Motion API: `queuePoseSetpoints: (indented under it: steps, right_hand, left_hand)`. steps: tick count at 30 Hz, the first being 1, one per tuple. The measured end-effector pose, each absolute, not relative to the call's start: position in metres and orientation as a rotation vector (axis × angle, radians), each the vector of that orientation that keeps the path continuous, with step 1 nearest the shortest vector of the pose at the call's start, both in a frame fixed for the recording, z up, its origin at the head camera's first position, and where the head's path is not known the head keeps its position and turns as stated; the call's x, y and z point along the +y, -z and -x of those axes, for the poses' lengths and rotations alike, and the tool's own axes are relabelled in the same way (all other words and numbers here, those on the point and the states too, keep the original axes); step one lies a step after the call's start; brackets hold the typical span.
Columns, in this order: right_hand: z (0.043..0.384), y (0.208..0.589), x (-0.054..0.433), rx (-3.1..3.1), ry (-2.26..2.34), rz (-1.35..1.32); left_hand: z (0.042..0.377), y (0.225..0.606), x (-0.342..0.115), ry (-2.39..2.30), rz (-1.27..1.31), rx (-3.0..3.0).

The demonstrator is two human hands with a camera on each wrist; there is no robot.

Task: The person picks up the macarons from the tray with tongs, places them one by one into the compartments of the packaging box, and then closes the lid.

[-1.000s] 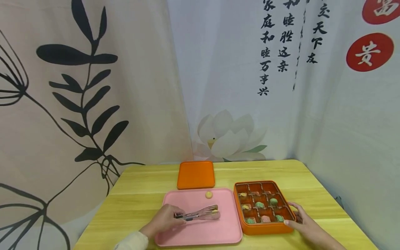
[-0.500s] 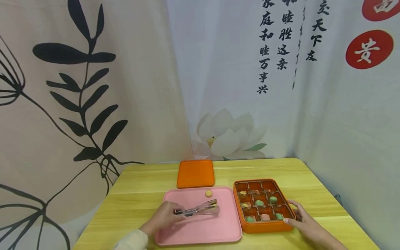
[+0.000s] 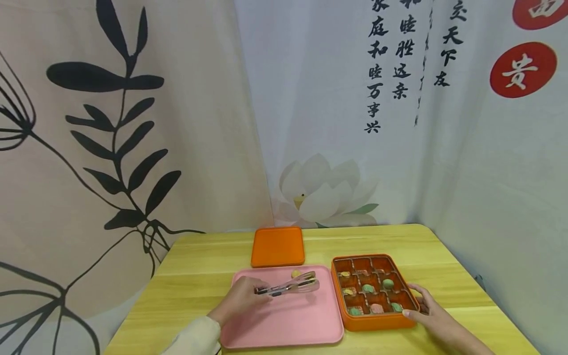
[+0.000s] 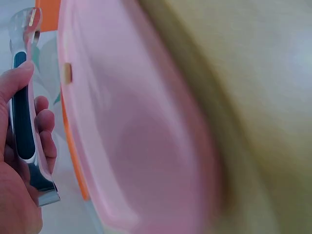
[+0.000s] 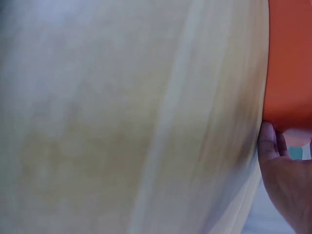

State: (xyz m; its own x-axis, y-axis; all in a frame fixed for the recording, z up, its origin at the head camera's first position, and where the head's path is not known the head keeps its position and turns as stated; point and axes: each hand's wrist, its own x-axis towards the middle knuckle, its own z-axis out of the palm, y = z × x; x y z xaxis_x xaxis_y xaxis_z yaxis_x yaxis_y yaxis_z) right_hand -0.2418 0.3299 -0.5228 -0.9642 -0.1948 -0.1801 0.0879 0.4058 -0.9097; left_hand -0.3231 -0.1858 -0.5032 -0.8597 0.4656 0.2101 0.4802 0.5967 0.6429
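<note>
My left hand point(image 3: 241, 299) grips metal food tongs point(image 3: 286, 287) above the pink tray point(image 3: 284, 330). In the left wrist view the thumb presses the dark grip of the tongs point(image 4: 23, 107), with fingers curled behind. A small yellowish piece shows between the tong tips. Another small round yellow piece point(image 3: 296, 273) lies near the tray's far edge, partly behind the tongs. My right hand point(image 3: 428, 311) holds the right front corner of an orange box point(image 3: 377, 324), thumb in front and fingers along the side. Dividers split the box into compartments with green, pink and yellow pieces.
A flat orange lid point(image 3: 278, 247) lies behind the tray on the wooden table point(image 3: 199, 276). The box stands right beside the tray's right edge. A printed curtain point(image 3: 213, 123) hangs behind the table.
My left hand has moved the tongs a little up and to the right over the tray, now overlapping the round yellow piece. My right hand stays on the box.
</note>
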Motion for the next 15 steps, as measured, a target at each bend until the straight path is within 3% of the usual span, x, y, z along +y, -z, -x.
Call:
queuePoseSetpoints:
  steps: [15]
  right_hand:
    - [0.243, 0.528, 0.332, 2.419, 1.577, 0.086]
  left_hand:
    - [0.355, 0.48, -0.114, 1.217, 0.803, -2.756]
